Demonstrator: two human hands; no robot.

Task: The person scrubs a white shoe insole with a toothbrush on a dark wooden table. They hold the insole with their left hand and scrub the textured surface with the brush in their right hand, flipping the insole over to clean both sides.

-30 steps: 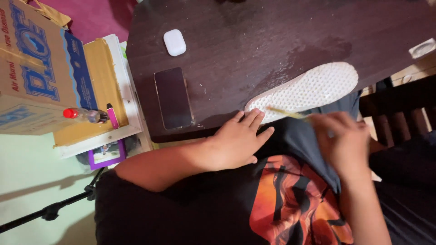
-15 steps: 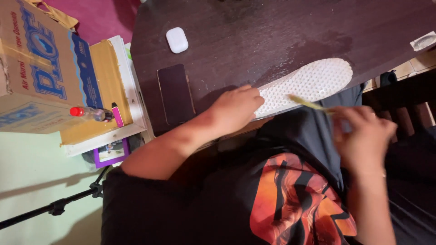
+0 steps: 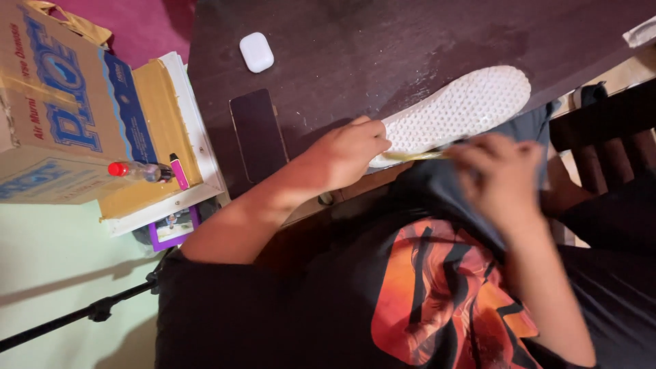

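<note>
A white shoe (image 3: 459, 109) lies sole-up at the near edge of the dark wooden table (image 3: 383, 41). My left hand (image 3: 345, 152) rests on its heel end, fingers curled over the sole and pressing it down. My right hand (image 3: 499, 176), blurred by motion, grips a thin yellowish stick (image 3: 413, 156) whose tip lies along the shoe's lower edge near my left hand. My dark shirt with an orange print fills the bottom of the view.
A black phone (image 3: 258, 133) lies flat on the table left of the shoe, and a small white case (image 3: 256, 52) sits further back. A cardboard box (image 3: 61, 102), a small red-capped bottle (image 3: 137, 170) and a pink marker (image 3: 179, 171) stand at the left. A dark chair back (image 3: 601, 123) is at the right.
My left hand moved up from the table edge onto the shoe's heel end. My right hand swung left with the stick, bringing its tip along the shoe's edge.
</note>
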